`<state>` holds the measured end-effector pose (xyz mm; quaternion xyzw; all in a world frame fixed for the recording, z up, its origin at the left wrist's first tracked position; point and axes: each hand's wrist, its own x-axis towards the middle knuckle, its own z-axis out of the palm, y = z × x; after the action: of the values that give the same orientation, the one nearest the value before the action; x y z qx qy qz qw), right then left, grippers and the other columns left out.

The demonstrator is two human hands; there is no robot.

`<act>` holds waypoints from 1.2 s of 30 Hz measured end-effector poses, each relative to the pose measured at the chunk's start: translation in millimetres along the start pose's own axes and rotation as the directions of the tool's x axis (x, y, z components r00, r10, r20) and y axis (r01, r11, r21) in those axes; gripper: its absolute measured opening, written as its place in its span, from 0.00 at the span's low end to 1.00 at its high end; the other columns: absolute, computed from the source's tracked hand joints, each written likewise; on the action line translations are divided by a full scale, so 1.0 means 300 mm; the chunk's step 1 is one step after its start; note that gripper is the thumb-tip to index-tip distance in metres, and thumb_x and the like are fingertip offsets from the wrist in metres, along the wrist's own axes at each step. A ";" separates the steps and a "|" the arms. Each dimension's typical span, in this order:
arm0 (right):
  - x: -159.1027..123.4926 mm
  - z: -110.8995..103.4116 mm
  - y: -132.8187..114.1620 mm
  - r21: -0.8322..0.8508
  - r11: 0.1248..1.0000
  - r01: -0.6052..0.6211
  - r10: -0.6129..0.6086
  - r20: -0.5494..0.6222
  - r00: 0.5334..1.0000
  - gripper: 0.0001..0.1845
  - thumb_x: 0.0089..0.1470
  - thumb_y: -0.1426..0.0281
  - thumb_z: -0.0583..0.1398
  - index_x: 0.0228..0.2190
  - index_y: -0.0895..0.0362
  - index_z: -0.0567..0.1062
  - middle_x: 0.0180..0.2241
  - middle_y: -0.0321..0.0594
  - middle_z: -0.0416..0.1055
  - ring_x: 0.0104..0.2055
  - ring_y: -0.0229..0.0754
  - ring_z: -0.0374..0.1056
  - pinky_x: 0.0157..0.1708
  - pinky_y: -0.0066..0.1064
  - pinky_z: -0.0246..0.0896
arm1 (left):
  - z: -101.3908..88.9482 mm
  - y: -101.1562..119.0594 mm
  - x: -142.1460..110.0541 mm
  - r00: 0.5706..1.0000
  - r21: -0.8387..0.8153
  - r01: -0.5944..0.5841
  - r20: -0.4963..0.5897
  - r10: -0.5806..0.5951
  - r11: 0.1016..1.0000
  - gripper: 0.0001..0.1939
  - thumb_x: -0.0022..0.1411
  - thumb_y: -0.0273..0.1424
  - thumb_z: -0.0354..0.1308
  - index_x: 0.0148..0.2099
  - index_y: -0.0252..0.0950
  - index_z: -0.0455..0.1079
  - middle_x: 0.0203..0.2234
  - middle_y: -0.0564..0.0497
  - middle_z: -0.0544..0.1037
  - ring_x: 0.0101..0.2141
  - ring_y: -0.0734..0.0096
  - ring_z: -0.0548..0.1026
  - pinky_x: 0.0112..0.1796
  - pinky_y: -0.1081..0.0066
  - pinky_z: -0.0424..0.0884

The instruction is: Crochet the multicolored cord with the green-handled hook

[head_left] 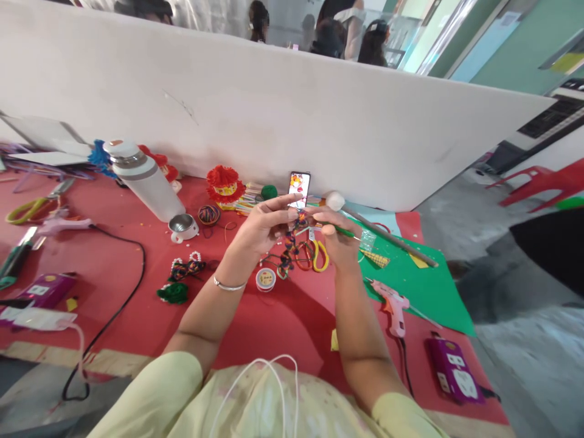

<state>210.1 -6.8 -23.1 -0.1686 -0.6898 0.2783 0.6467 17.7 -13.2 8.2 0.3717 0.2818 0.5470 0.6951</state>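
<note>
Both hands are raised over the red table (pixel 118 267). My left hand (pixel 264 228) pinches the top of a dangling multicoloured braided cord (pixel 291 246) made of twisted strands. My right hand (pixel 335 237) is closed on a thin green stick (pixel 347 232) and meets the cord's top beside the left fingers. The cord's lower end hangs among loose bangles, one yellow (pixel 320 255). A small round tin (pixel 265 279) lies just below my left wrist, which wears a thin bracelet.
A phone (pixel 299 188) leans on the white partition. A white bottle (pixel 143 179), steel cup (pixel 183 226), pink glue gun (pixel 393 307), green paper sheet (pixel 424 286), purple power strip (pixel 454 371), scissors (pixel 31 208) and black cable (pixel 123 292) lie around. People sit beyond the partition.
</note>
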 end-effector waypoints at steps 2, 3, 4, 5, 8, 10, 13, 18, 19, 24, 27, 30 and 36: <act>0.001 -0.017 -0.015 0.002 0.999 -0.037 0.037 0.053 0.998 0.12 0.65 0.55 0.66 0.48 0.39 0.85 0.50 0.34 0.87 0.53 0.47 0.83 0.53 0.47 0.80 | -0.014 0.004 0.002 1.000 0.037 -0.013 0.022 0.012 0.999 0.22 0.46 0.28 0.78 0.46 0.40 0.87 0.26 0.53 0.81 0.21 0.79 0.71 0.18 0.76 0.58; 0.003 -0.025 -0.023 -0.008 0.999 -0.050 0.051 0.073 0.996 0.12 0.65 0.56 0.66 0.48 0.39 0.86 0.51 0.34 0.87 0.53 0.46 0.83 0.54 0.46 0.80 | -0.021 0.006 0.003 0.999 0.051 -0.019 0.035 0.018 0.999 0.22 0.46 0.27 0.78 0.47 0.40 0.87 0.27 0.53 0.81 0.22 0.79 0.72 0.19 0.77 0.61; 0.004 -0.031 -0.031 -0.021 0.998 -0.056 0.057 0.088 0.995 0.11 0.66 0.57 0.66 0.48 0.39 0.86 0.51 0.34 0.87 0.54 0.46 0.82 0.55 0.46 0.80 | -0.027 0.008 0.004 0.998 0.060 -0.028 0.050 0.025 0.998 0.22 0.47 0.27 0.78 0.47 0.41 0.87 0.27 0.53 0.81 0.23 0.79 0.73 0.21 0.77 0.64; 0.006 -0.037 -0.038 -0.035 0.998 -0.054 0.057 0.100 0.993 0.11 0.66 0.57 0.66 0.48 0.40 0.86 0.51 0.34 0.87 0.54 0.45 0.82 0.55 0.46 0.79 | -0.031 0.009 0.005 0.997 0.067 -0.037 0.067 0.032 0.997 0.22 0.47 0.27 0.78 0.47 0.41 0.88 0.27 0.53 0.81 0.23 0.79 0.73 0.22 0.77 0.65; 0.011 -0.047 -0.053 -0.061 0.997 -0.040 0.047 0.118 0.992 0.11 0.66 0.57 0.66 0.47 0.40 0.86 0.50 0.34 0.87 0.53 0.45 0.82 0.55 0.45 0.79 | -0.036 0.008 0.007 0.992 0.088 -0.074 0.106 0.064 0.993 0.21 0.49 0.27 0.78 0.48 0.41 0.88 0.27 0.54 0.81 0.24 0.81 0.73 0.23 0.79 0.67; 0.013 -0.047 -0.056 -0.063 0.997 -0.038 0.045 0.112 0.993 0.11 0.66 0.57 0.66 0.46 0.41 0.86 0.50 0.35 0.87 0.52 0.45 0.82 0.55 0.45 0.80 | -0.033 0.004 0.009 0.990 0.105 -0.101 0.111 0.089 0.989 0.22 0.49 0.28 0.79 0.48 0.42 0.88 0.28 0.53 0.82 0.24 0.81 0.73 0.23 0.79 0.67; 0.011 -0.043 -0.055 -0.061 0.998 -0.033 0.038 0.097 0.995 0.11 0.66 0.56 0.66 0.46 0.41 0.86 0.49 0.34 0.87 0.52 0.45 0.83 0.55 0.45 0.79 | -0.025 -0.004 0.010 0.987 0.127 -0.138 0.098 0.126 0.982 0.22 0.46 0.28 0.81 0.47 0.43 0.88 0.29 0.53 0.83 0.25 0.80 0.74 0.23 0.78 0.68; 0.014 -0.043 -0.053 -0.085 0.996 -0.006 0.017 0.127 0.992 0.11 0.65 0.56 0.67 0.47 0.40 0.86 0.49 0.34 0.87 0.51 0.44 0.83 0.53 0.44 0.79 | -0.021 -0.008 0.007 0.979 0.170 -0.204 0.026 0.203 0.964 0.23 0.44 0.28 0.82 0.45 0.41 0.88 0.27 0.52 0.83 0.25 0.77 0.75 0.25 0.76 0.71; 0.016 -0.044 -0.054 -0.100 0.995 0.007 0.006 0.131 0.991 0.11 0.65 0.56 0.67 0.47 0.40 0.86 0.49 0.34 0.87 0.51 0.44 0.83 0.53 0.44 0.79 | -0.021 -0.006 0.005 0.978 0.178 -0.205 0.015 0.206 0.962 0.22 0.44 0.28 0.82 0.45 0.40 0.88 0.26 0.52 0.83 0.25 0.77 0.75 0.26 0.75 0.71; 0.026 -0.052 -0.071 -0.146 0.989 0.038 -0.016 0.153 0.988 0.12 0.65 0.57 0.67 0.49 0.40 0.85 0.50 0.36 0.87 0.50 0.46 0.83 0.53 0.48 0.79 | -0.021 0.008 -0.002 0.986 0.198 -0.169 0.017 0.168 0.966 0.21 0.46 0.28 0.80 0.46 0.40 0.88 0.24 0.52 0.81 0.21 0.78 0.72 0.22 0.75 0.66; 0.028 -0.056 -0.084 -0.146 0.989 0.029 -0.004 0.167 0.986 0.11 0.66 0.58 0.67 0.48 0.41 0.85 0.50 0.36 0.87 0.51 0.46 0.83 0.54 0.48 0.79 | -0.026 0.009 0.000 0.988 0.211 -0.155 0.035 0.151 0.965 0.20 0.48 0.28 0.79 0.46 0.40 0.88 0.24 0.53 0.81 0.21 0.78 0.71 0.22 0.74 0.65; 0.029 -0.060 -0.094 -0.145 0.989 0.006 0.020 0.180 0.983 0.11 0.66 0.59 0.67 0.48 0.42 0.85 0.49 0.36 0.87 0.50 0.46 0.84 0.53 0.48 0.80 | -0.029 0.009 0.000 0.989 0.211 -0.151 0.043 0.145 0.966 0.20 0.47 0.27 0.78 0.46 0.40 0.88 0.26 0.52 0.82 0.23 0.77 0.72 0.24 0.74 0.67; 0.030 -0.068 -0.112 -0.140 0.990 -0.021 0.047 0.184 0.982 0.10 0.66 0.58 0.66 0.45 0.43 0.86 0.47 0.37 0.88 0.49 0.46 0.84 0.53 0.48 0.80 | -0.013 0.018 -0.009 0.992 0.196 -0.124 0.063 0.114 0.973 0.20 0.46 0.25 0.76 0.45 0.39 0.88 0.24 0.53 0.81 0.21 0.80 0.70 0.21 0.76 0.63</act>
<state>233.5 -24.6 4.6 -0.1978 -0.7621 0.2557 0.5609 11.0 -14.4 10.3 0.4695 0.2945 0.5469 0.6275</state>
